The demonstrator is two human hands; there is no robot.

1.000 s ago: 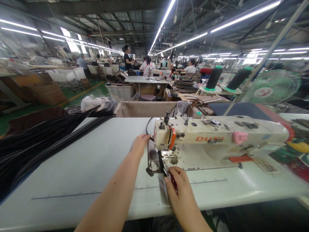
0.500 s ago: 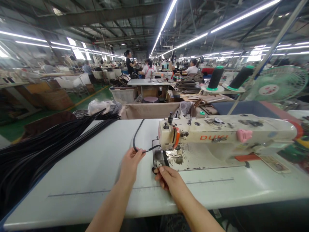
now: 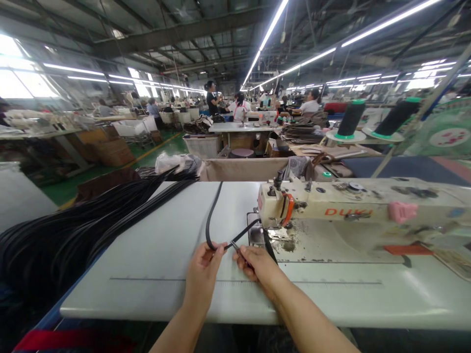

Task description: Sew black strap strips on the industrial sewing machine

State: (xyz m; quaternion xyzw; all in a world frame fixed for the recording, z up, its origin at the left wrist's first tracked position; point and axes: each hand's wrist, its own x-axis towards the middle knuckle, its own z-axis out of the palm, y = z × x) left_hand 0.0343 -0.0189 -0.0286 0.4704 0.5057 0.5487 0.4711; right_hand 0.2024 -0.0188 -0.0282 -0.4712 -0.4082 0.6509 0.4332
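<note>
1. Both bare hands had met left of the machine: half a second earlier the left hand (image 3: pixel 202 267) and the right hand (image 3: pixel 259 264) were well apart, the right one at the near edge of the machine's bed. Now they were almost touching over the white, smooth-topped table (image 3: pixel 158 245).

2. Left thumb and forefinger were pinched together on a narrow, flat, flexible black strip (image 3: pixel 246 231), the other fingers curled in.

3. Right fingers were folded round a small pair of pointed metal snips (image 3: pixel 236 247), the handle mostly hidden in the grip. The tips lay at the strip, just beside the left fingertips; whether the blades had closed on it, I could not tell.

4. Across the table, left of the cream-coloured metal sewing machine (image 3: pixel 316 201) with orange lettering, the strip ran fairly straight from the machine's head down to the snips, then bent at the left hand and curved up to the table's far edge. Earlier its stretch between hand and machine was shorter.

5. Another dark length (image 3: pixel 271 251) lay at the machine's bed, partly hidden by the right hand.

6. A thick bundle of long black strips (image 3: pixel 91 225) lay along the table's left side, well apart from the hands.
</note>
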